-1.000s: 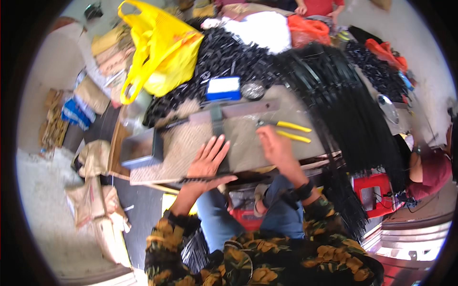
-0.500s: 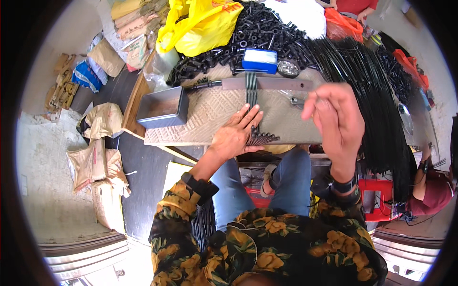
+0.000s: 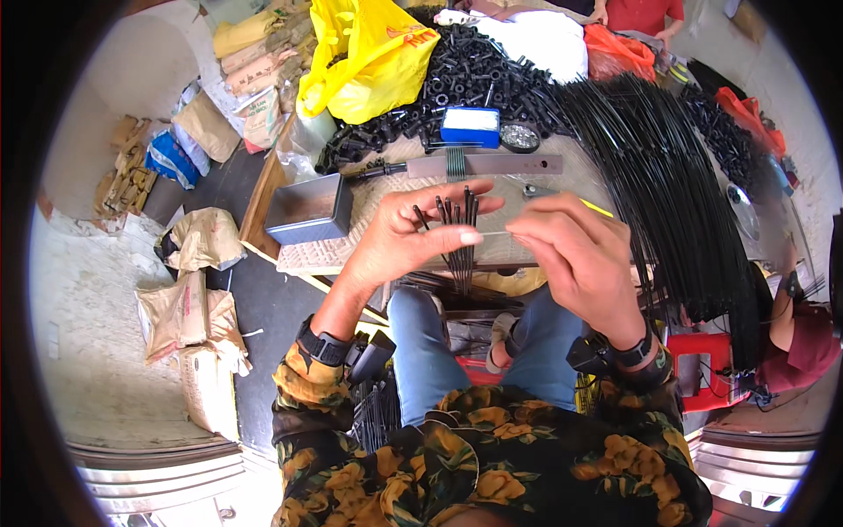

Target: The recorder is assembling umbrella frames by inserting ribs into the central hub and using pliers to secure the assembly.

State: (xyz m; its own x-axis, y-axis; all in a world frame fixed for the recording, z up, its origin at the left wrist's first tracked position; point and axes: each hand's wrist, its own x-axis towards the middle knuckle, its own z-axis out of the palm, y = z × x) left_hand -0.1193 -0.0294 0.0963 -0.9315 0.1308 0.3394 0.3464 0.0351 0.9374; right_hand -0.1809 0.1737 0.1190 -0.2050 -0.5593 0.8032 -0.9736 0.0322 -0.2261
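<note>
The left hand (image 3: 397,235), no longer flat, holds black rods (image 3: 463,265) between thumb and fingers, twelve o'clock from the lap (image 3: 423,338) — the right hand (image 3: 581,255), at their three o'clock, pinches a thin strand (image 3: 497,234); both are occupied.

Brown sacks (image 3: 206,241) lie left, a red stool (image 3: 719,351) right

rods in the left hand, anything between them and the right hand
Yes: the left thumb crosses in front of the rods, and a thin pale strand spans from near its tip to the right hand.
</note>
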